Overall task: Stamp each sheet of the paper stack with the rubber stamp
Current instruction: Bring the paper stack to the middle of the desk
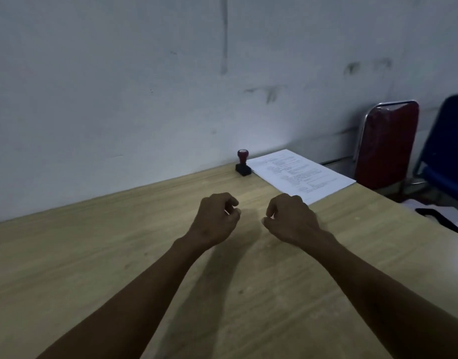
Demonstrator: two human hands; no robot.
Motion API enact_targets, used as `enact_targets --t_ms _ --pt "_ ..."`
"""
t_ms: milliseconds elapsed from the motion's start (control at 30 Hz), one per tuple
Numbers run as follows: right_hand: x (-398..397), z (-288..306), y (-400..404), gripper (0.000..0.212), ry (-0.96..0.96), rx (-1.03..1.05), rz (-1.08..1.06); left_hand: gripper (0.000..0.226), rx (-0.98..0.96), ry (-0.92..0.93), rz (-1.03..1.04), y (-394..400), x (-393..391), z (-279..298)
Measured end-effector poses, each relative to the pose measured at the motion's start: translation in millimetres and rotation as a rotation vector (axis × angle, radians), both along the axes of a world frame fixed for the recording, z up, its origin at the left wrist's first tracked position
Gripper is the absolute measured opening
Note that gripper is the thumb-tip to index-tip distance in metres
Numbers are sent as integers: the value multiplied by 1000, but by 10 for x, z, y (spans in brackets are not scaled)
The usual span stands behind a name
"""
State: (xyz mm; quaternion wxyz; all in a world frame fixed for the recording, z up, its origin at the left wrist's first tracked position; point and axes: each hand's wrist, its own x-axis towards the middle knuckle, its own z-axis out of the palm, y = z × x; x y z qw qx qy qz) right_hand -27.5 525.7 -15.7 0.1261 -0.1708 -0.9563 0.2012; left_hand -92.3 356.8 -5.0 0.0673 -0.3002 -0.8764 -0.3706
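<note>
1. I am holding my left hand point(214, 218) just above the pale wood-grain table point(93, 255), fingers loosely curled and grasping nothing; it is idling here, I judge, because no sheet needs steadying yet.
2. I am keeping my right hand point(291, 218) beside it, a small gap between them, fingers likewise loosely curled and empty; I judge it is waiting to reach for the stamp.
3. The rubber stamp with the red round knob and black block base point(243, 165) is standing upright near the table's far edge by the grey wall point(119, 86); it is lying ahead of both hands, between their lines, well apart from my fingers.
4. The white printed paper stack point(300, 174) is lying flat just right of the stamp, nearly touching its base; its near corner is sitting just beyond my right knuckles; I cannot tell if they are touching.
5. Farther right, a dark red chair with a chrome frame point(386, 146) and a blue chair point(450, 151) are standing beyond the table.
</note>
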Motion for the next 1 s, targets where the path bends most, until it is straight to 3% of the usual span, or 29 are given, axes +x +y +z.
enact_targets --t_ms 67,167,267,400,467,533,633,767,867,933,1000 --pt "-37 -19 185 19 15 -3 -23 21 46 -119 3 224 -52 16" --pt "-166 -48 479 18 53 25 -54 23 254 -484 13 568 -135 73" --pt "-378 -68 785 23 55 67 -119 6 378 -719 26 931 -276 115" --pt "-675 -78 1178 30 14 143 -212 15 460 -959 44 1364 -442 173" --pt "-790 -72 1359 36 -26 132 -262 39 505 -1068 75 1506 -508 181" --pt "-876 -50 1568 46 -64 85 -329 56 533 -1144 95 1643 -592 185" --pt "-925 -16 1884 62 -155 25 -406 62 566 -1192 123 1787 -693 221" --pt "-941 -59 2098 79 -230 -43 -389 50 614 -1220 202 1915 -762 311" --pt "-948 -107 2125 83 -207 -11 -414 10 684 -1289 294 2005 -778 405" --pt "-955 -121 2136 82 -186 -9 -411 26 704 -1327 295 2042 -766 463" --pt "-955 -139 2141 79 -157 -11 -402 28 683 -1296 307 2094 -771 478"
